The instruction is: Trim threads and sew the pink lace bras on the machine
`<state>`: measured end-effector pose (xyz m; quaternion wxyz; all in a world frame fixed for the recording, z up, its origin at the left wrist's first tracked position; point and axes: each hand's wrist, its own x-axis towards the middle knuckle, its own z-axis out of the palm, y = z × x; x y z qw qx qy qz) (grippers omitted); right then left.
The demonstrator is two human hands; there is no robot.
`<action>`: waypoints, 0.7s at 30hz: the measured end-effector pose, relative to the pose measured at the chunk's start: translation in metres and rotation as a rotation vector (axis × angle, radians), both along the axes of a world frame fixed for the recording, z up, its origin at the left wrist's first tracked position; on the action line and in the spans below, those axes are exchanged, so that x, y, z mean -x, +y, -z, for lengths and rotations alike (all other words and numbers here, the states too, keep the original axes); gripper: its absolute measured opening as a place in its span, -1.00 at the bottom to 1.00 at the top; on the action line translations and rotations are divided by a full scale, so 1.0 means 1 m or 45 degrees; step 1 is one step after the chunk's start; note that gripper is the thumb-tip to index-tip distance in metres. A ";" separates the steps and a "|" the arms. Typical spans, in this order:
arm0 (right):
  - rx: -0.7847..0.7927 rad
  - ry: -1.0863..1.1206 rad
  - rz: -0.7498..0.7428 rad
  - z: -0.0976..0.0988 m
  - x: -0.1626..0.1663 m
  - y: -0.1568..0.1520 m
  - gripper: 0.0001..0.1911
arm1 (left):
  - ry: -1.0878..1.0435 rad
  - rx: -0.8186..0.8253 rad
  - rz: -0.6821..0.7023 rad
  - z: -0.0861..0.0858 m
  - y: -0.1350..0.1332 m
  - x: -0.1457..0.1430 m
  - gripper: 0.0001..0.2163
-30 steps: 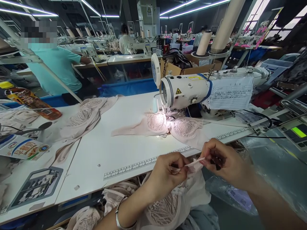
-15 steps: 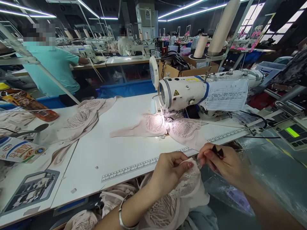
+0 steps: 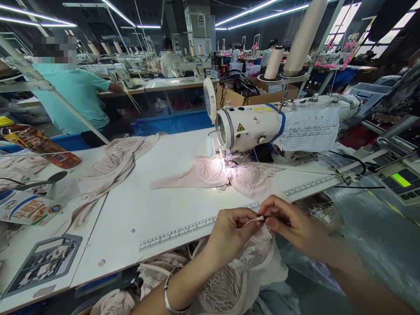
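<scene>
Tabletop (image 3: 157, 218), white with a printed ruler along its near edge, carries a white sewing machine (image 3: 259, 124) whose lamp lights a pale lace bra (image 3: 229, 173) under the needle; more lace pieces (image 3: 111, 164) lie heaped at the left. Below the table edge, a lace garment (image 3: 236, 271) hangs in the lap. Left hand (image 3: 229, 234) pinches its upper edge. Right hand (image 3: 292, 223), closed, meets it fingertip to fingertip, both gripping a thin white strip (image 3: 252, 221) between them.
</scene>
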<state>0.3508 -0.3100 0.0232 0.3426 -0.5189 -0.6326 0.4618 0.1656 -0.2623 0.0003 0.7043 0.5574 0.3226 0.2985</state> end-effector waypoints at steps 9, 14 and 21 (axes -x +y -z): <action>-0.051 0.100 0.201 0.006 0.009 -0.001 -0.62 | 0.001 0.000 0.003 0.000 -0.002 0.002 -0.64; -0.221 0.139 0.200 0.022 -0.016 -0.006 -0.42 | -0.025 0.035 -0.050 0.000 0.001 0.004 -0.59; 0.029 -0.390 -0.208 0.039 -0.030 -0.014 -0.70 | -0.095 0.058 -0.117 0.000 0.002 0.002 -0.54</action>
